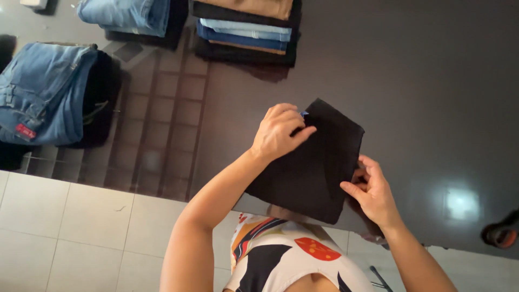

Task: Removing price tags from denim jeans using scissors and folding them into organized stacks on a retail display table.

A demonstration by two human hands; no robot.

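Printed in red, orange, black and white, the person's top (pixel 286 259) fills the bottom edge at six o'clock, closest to the lens. Two bare hands work one folded black garment (pixel 311 162) lying at the near edge of a dark glossy table (pixel 432 81). Left hand (pixel 278 131) sits at the garment's eleven o'clock corner, fingers curled and pinched shut on the cloth there, where a small blue tag shows just by the fingertips. Right hand (pixel 372 192) is at the garment's four o'clock side, fingers half curled against its edge; whether it truly grips the fabric cannot be told. So the garment lies between the two hands, tilted, its long side running from one o'clock to seven. At twelve o'clock stands one stack (pixel 246 30) of folded trousers in tan, pale blue, dark blue and black. At eleven o'clock lies a second pile of blue jeans (pixel 127 13), and at nine o'clock a third pair of jeans (pixel 46 92) bearing a small red rectangular label. Pale floor tiles (pixel 65 227) show at seven o'clock.
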